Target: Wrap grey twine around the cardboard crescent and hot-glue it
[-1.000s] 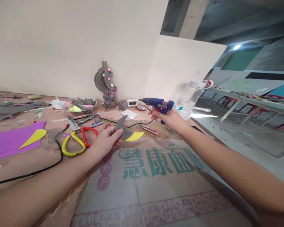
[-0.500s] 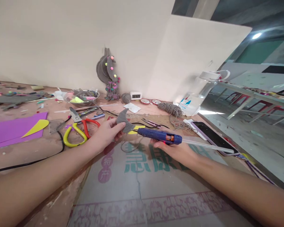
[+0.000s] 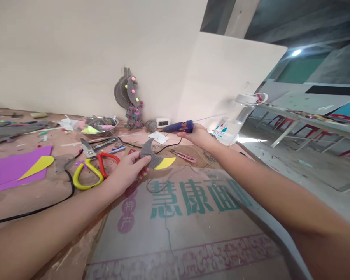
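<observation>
Between the thumb and fingers of my left hand (image 3: 134, 168) is a crescent (image 3: 151, 152) wrapped in grey yarn. A bare yellow tip (image 3: 165, 163) of the crescent sticks out on its right. Loose grey yarn (image 3: 157, 190) trails below it over the printed board. My right hand (image 3: 198, 136) is closed around a blue hot glue gun (image 3: 179, 127), farther back near the wall. Its nozzle points left and a clear glue stick juts out behind; the black cord hangs below. Beneath the right hand lies a pink craft knife (image 3: 186, 157).
Scissors with red and yellow handles (image 3: 89, 175) lie at left, beside purple sheets (image 3: 17, 171). Behind stand a bowl of craft bits (image 3: 96, 128), a hanging yarn ornament (image 3: 130, 97), a small white clock (image 3: 163, 123) and a water bottle (image 3: 233, 120). A printed board (image 3: 221, 241) covers the front.
My right hand has carried the glue gun away from the crescent, back toward the wall. The left hand still holds the crescent, whose yellow end now shows. The view has shifted slightly.
</observation>
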The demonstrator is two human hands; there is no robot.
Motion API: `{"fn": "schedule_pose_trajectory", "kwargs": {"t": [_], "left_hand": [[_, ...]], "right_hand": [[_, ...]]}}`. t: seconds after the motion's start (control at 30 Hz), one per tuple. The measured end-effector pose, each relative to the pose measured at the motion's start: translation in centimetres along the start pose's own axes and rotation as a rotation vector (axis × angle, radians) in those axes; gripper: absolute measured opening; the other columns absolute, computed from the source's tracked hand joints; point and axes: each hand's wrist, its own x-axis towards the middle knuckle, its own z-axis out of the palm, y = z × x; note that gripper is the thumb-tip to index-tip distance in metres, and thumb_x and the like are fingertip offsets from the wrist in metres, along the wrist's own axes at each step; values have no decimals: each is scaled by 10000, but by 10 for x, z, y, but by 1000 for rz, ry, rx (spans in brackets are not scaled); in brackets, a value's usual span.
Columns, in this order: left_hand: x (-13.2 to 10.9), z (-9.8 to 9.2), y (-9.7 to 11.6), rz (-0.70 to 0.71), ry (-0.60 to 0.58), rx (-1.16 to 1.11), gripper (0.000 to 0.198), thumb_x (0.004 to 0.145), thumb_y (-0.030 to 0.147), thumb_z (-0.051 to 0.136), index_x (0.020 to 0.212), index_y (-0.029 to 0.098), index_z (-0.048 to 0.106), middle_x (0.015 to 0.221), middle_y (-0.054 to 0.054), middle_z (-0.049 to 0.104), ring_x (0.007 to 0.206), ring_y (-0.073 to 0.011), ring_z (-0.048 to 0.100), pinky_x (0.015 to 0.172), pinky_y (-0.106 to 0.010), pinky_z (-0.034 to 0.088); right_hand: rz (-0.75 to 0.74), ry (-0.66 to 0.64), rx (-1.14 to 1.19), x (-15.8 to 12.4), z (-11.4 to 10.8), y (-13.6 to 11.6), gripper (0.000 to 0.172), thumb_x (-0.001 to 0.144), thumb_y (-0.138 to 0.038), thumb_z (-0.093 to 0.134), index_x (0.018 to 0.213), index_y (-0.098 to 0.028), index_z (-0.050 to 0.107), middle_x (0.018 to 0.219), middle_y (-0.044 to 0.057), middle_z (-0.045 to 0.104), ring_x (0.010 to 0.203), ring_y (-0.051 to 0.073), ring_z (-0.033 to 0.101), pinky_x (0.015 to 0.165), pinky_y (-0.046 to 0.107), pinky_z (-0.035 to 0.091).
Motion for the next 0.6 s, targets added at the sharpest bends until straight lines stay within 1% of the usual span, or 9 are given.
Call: {"fn": "schedule_pose_trajectory", "kwargs": {"t": [0.07, 0.13, 0.2, 0.27, 0.37, 0.43, 0.53, 0.57, 0.6], "left_hand": [[0, 0, 0, -9, 6, -20, 245, 753, 391, 562, 693, 173, 468, 527, 50, 518, 416, -42, 425, 389, -137, 313], [1, 0, 0, -16, 4, -48, 243, 740, 391, 574, 699, 173, 476, 524, 52, 518, 416, -43, 426, 389, -137, 313], [1, 0, 0, -25, -3, -72, 240, 732, 392, 581, 713, 170, 490, 519, 51, 517, 419, -46, 430, 393, -139, 319], [1, 0, 0, -34, -10, -90, 243, 728, 392, 584, 715, 166, 497, 516, 49, 516, 421, -48, 436, 398, -141, 324], [1, -1, 1, -47, -2, -113, 254, 719, 393, 595, 696, 162, 492, 518, 43, 521, 414, -48, 438, 394, -144, 318], [1, -1, 2, -51, 8, -135, 261, 712, 393, 603, 691, 161, 485, 518, 41, 525, 413, -49, 438, 395, -146, 317], [0, -1, 3, -65, 18, -168, 270, 713, 393, 605, 685, 161, 468, 515, 39, 526, 421, -51, 434, 406, -150, 325], [0, -1, 3, -69, 25, -177, 273, 714, 393, 605, 683, 161, 463, 517, 38, 526, 425, -51, 433, 409, -151, 328], [0, -1, 3, -70, 28, -183, 272, 716, 393, 604, 689, 160, 466, 522, 36, 527, 431, -52, 434, 411, -152, 329]], "right_hand": [[18, -10, -4, 19, 18, 8, 319, 699, -357, 648, 930, -137, 637, 908, 76, 678, 829, 200, 612, 745, 295, 453], [25, -28, -7, 30, 34, 15, 299, 703, -338, 647, 919, -131, 639, 902, 73, 679, 829, 192, 612, 751, 284, 449], [42, -41, -16, 34, 46, 20, 318, 702, -351, 644, 915, -116, 636, 888, 88, 677, 814, 198, 612, 737, 291, 449], [58, -54, -30, 34, 49, 24, 374, 696, -399, 640, 912, -93, 631, 870, 112, 673, 787, 212, 611, 716, 309, 449], [50, -76, -39, 28, 43, 26, 417, 683, -435, 646, 902, -81, 630, 850, 125, 671, 757, 214, 607, 709, 318, 443], [19, -52, -34, 17, 34, 24, 396, 730, -411, 608, 969, -94, 613, 934, 124, 661, 822, 202, 600, 755, 305, 429], [-29, 59, -17, -11, 22, 16, 382, 849, -398, 439, 1105, -133, 542, 1126, 113, 590, 983, 178, 547, 839, 283, 388], [-41, 102, -10, -24, 18, 11, 385, 858, -423, 411, 1083, -141, 547, 1110, 103, 595, 974, 179, 546, 831, 283, 388], [-70, 148, -7, -37, 16, 4, 383, 857, -454, 398, 999, -147, 578, 1015, 84, 627, 911, 183, 559, 798, 285, 394]]}}
